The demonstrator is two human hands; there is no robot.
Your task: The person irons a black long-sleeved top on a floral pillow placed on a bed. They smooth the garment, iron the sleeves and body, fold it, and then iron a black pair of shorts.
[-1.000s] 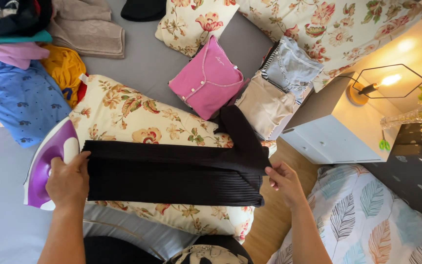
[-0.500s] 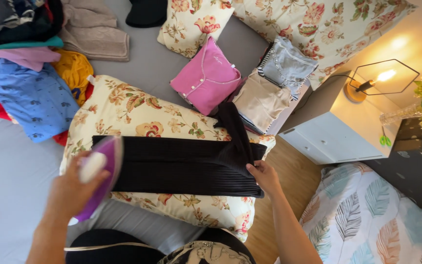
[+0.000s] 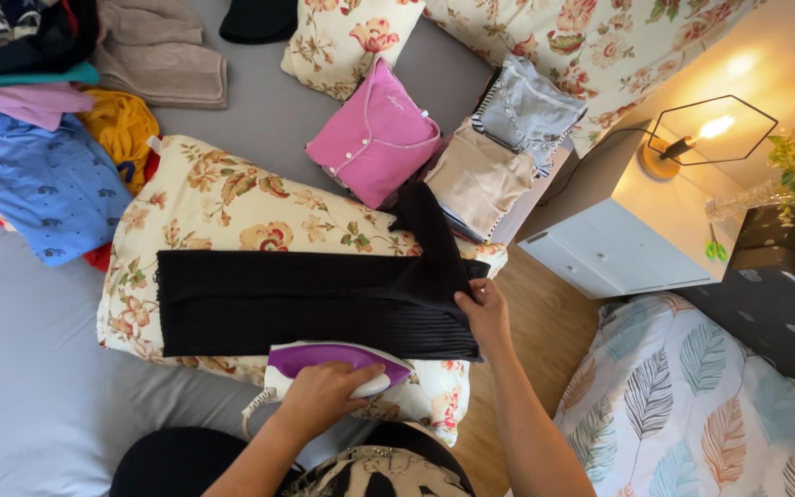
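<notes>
**Operator:** On the flowered pillow at the middle of the bed lies the black ribbed garment. How does it run relative to the hands?

**Technician:** Its long axis runs left to right across the pillow, with a sleeve folded up and away at the right end. The iron sits at the garment's near edge, just right of centre, its length along the same axis.

**Operator:** State of the hands?

**Technician:** The left hand is clenched around the iron's handle. The right hand pinches the garment's right end, fingers closed on the cloth.

**Operator:** Which hand is nearer the unpressed length?

**Technician:** The left. Most of the garment extends to the left of the iron; the right hand anchors the opposite end.
</notes>
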